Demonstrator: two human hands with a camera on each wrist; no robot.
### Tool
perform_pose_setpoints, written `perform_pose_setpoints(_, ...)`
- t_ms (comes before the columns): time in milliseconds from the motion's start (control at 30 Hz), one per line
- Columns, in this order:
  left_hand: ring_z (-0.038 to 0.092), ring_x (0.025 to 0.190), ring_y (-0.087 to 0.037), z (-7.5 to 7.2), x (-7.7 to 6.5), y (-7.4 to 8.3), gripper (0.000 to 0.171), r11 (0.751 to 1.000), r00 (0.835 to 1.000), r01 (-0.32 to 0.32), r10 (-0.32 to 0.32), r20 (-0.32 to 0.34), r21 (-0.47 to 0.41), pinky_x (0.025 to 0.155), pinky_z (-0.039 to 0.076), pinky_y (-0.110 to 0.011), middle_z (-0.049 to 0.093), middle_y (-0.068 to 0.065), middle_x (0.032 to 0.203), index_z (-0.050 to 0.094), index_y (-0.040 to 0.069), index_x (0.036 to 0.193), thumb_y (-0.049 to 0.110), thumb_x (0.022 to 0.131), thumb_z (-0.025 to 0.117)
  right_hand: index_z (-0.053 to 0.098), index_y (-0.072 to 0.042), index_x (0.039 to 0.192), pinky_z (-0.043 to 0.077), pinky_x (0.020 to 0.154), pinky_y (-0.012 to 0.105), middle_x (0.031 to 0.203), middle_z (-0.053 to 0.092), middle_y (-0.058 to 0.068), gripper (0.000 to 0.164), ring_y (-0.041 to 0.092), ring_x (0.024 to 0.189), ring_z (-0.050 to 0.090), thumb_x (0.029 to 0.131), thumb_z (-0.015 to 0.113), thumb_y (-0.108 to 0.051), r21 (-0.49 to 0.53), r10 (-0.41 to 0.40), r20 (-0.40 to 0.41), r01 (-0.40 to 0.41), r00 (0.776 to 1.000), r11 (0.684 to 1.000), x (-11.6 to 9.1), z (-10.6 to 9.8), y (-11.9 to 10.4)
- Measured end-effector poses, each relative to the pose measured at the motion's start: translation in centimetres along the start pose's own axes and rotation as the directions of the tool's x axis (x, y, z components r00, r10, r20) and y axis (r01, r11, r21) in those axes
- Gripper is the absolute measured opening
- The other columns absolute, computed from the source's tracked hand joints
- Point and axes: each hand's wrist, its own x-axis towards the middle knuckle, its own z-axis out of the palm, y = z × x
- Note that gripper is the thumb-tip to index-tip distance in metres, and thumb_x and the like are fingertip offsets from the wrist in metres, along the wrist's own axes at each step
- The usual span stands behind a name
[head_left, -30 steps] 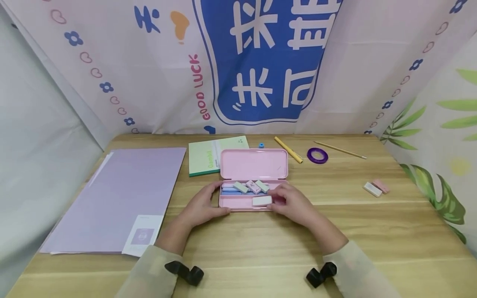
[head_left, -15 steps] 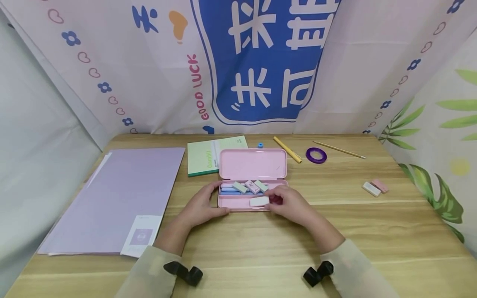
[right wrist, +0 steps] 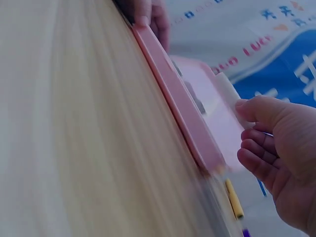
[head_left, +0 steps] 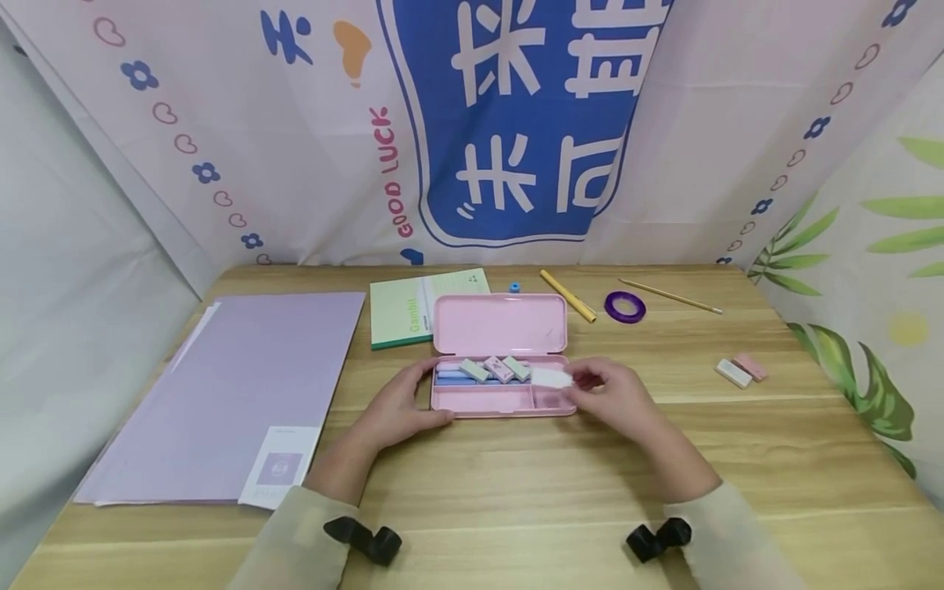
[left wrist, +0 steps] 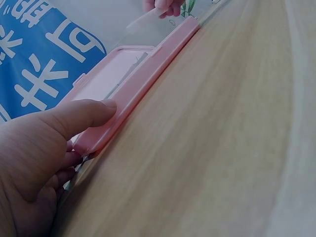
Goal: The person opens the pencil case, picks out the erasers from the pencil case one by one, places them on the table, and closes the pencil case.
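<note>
Holding a white eraser [head_left: 550,378] above a pink pencil case [head_left: 481,400].
We pinch it in our right hand [head_left: 618,395], over the case's right end; with our left hand [head_left: 398,410] we grip the left end. Inside, three small erasers [head_left: 499,369] lie on pens [head_left: 454,380].

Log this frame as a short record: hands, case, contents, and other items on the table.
left hand: grips the left end of the pink case
right hand: pinches a white block, raised over the case's right end
case lid: open
case contents: three small erasers lying across slim blue items
table, left: purple folder
table, behind case: green notebook, partly hidden by the lid
table, far right: pencil, purple tape roll
</note>
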Motion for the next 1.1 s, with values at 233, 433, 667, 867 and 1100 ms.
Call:
perform_pose_setpoints(233,0.030,0.147,-0.034,-0.1,0.0,0.0,0.092,1.000,1.000,-0.002,0.002,-0.002,0.009,0.120,0.028,-0.052,0.036,-0.014,0.157,0.034,0.010,0.151,0.038,0.078,0.081,0.068,0.002,0.111,0.051,0.069,0.015,0.100,0.070,0.017,0.032,0.009,0.082,0.060,0.086,0.074,-0.017,-0.087,0.130,-0.144,-0.143,0.981,0.986,-1.8,-5.0,4.3)
perform_pose_setpoints(433,0.029,0.147,-0.033,0.0,0.1,0.0,0.091,1.000,1.000,-0.004,0.004,0.001,0.005,0.120,0.027,-0.052,0.035,-0.014,0.157,0.033,0.010,0.151,0.037,0.078,0.081,0.067,0.007,0.112,0.046,0.063,0.007,0.099,0.067,0.019,0.036,-0.014,0.073,0.048,0.089,0.072,-0.020,-0.138,0.173,-0.272,-0.216,0.947,0.966,-4.0,-9.2,8.7)
perform_pose_setpoints(667,0.029,0.148,-0.033,0.1,0.1,-0.1,0.093,1.000,1.000,-0.005,0.005,0.003,0.005,0.120,0.027,-0.052,0.034,-0.014,0.157,0.033,0.010,0.152,0.038,0.078,0.081,0.064,0.006,0.118,0.044,0.059,0.008,0.088,0.061,-0.013,0.048,-0.018,0.070,0.044,0.092,0.067,-0.033,-0.115,0.349,-0.329,-0.405,0.877,0.907,-5.9,-12.2,12.3)
perform_pose_setpoints(867,0.029,0.147,-0.033,0.1,0.2,-0.1,0.093,1.000,1.000,-0.008,0.008,-0.001,0.004,0.120,0.027,-0.051,0.035,-0.014,0.157,0.033,0.010,0.151,0.038,0.077,0.082,0.063,0.004,0.122,0.041,0.068,0.026,0.107,0.066,0.024,0.054,0.014,0.085,0.057,0.094,0.062,-0.042,-0.203,0.384,-0.281,-0.445,0.880,0.872,-6.1,-12.5,13.1)
perform_pose_setpoints(1100,0.030,0.147,-0.033,0.1,0.2,-0.2,0.093,1.000,1.000,-0.008,0.008,-0.001,0.010,0.120,0.028,-0.052,0.036,-0.014,0.157,0.033,0.011,0.151,0.038,0.077,0.082,0.063,0.005,0.121,0.040,0.070,0.030,0.109,0.064,0.026,0.052,0.027,0.090,0.057,0.096,0.060,-0.040,-0.241,0.379,-0.264,-0.441,0.887,0.865,-5.9,-12.2,13.0)
